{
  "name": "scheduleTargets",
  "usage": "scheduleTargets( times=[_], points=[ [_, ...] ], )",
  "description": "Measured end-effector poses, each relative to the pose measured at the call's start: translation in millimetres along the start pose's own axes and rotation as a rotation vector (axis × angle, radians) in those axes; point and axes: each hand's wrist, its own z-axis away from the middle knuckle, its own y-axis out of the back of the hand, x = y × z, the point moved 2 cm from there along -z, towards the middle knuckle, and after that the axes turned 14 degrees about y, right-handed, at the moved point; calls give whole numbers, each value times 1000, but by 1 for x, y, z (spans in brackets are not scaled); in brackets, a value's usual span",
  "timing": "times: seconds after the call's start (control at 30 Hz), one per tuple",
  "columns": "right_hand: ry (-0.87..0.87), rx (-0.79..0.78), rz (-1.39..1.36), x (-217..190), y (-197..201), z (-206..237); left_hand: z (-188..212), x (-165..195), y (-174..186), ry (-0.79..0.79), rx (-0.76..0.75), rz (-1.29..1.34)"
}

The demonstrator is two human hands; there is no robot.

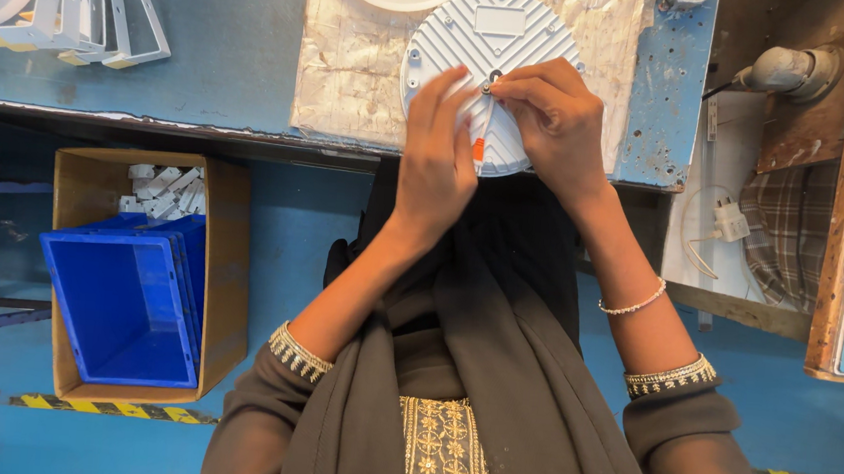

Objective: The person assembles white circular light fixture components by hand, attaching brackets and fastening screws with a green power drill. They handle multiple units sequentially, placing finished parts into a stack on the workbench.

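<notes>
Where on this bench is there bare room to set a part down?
Free: the blue bench top between the white frames and the padded sheet. Crowded: the sheet, under the ribbed disc and both hands.

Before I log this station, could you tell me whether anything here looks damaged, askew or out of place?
The blue bench top is chipped and worn near its right edge. A blue crate sits tilted inside the cardboard box. The round ribbed plate under the left hand and right hand shows no damage.
</notes>
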Motion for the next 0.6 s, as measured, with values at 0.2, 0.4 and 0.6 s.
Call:
scheduleTargets(
  times=[0.2,0.4,0.6],
  points=[
    [-27,-66,-53,9,4,-5,-41,-16,1,-80,-125,60],
    [-56,-200,-130,24,12,-8,-57,-27,1,-46,-221,115],
    [-37,-223,-120,27,13,-11,-62,-28,1,-69,-262,144]
  ],
)
